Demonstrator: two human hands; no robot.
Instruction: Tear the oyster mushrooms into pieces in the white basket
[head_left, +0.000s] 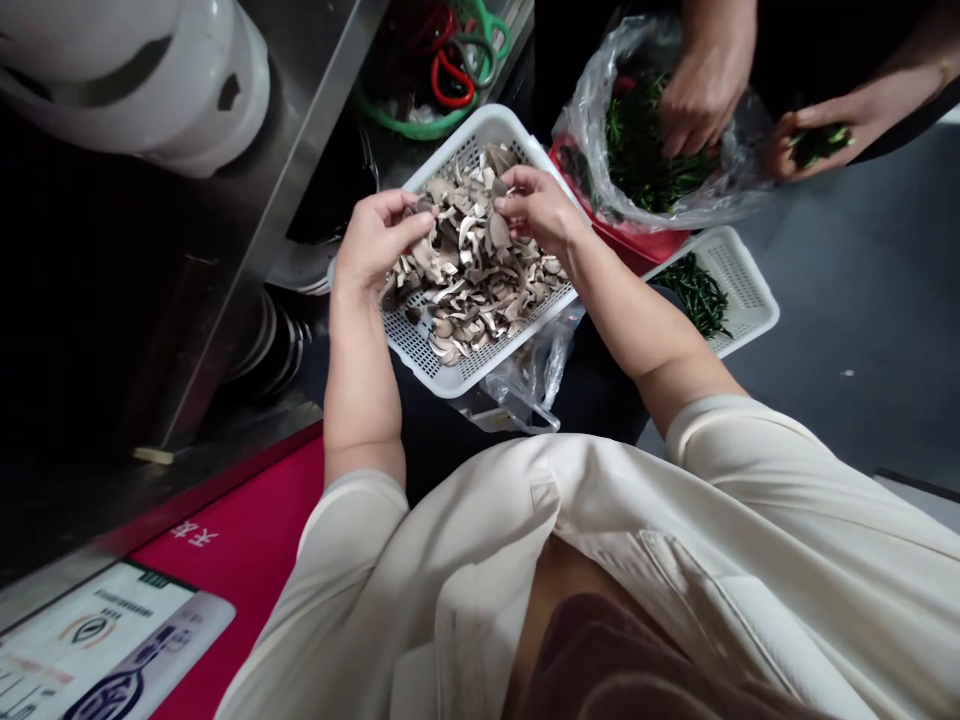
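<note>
A white perforated plastic basket (442, 382) stands in front of me, heaped with torn grey-brown mushroom pieces (480, 270). At the heap's left side, my left hand (379, 240) pinches a dark piece of mushroom between thumb and fingers. Over the right side, my right hand (540, 208) has its thumb and fingers closed on another mushroom piece (498, 230), its grey cap hanging below the fingertips. Both hands are just above the heap, a little apart from each other.
Another person's hand (705, 90) reaches into a plastic-lined red container of greens (645, 160); their other hand (825, 140) holds greens. A white basket (750, 300) has green chillies. Scissors (452, 80) lie in a green basket. A white gas cylinder (187, 90) stands left.
</note>
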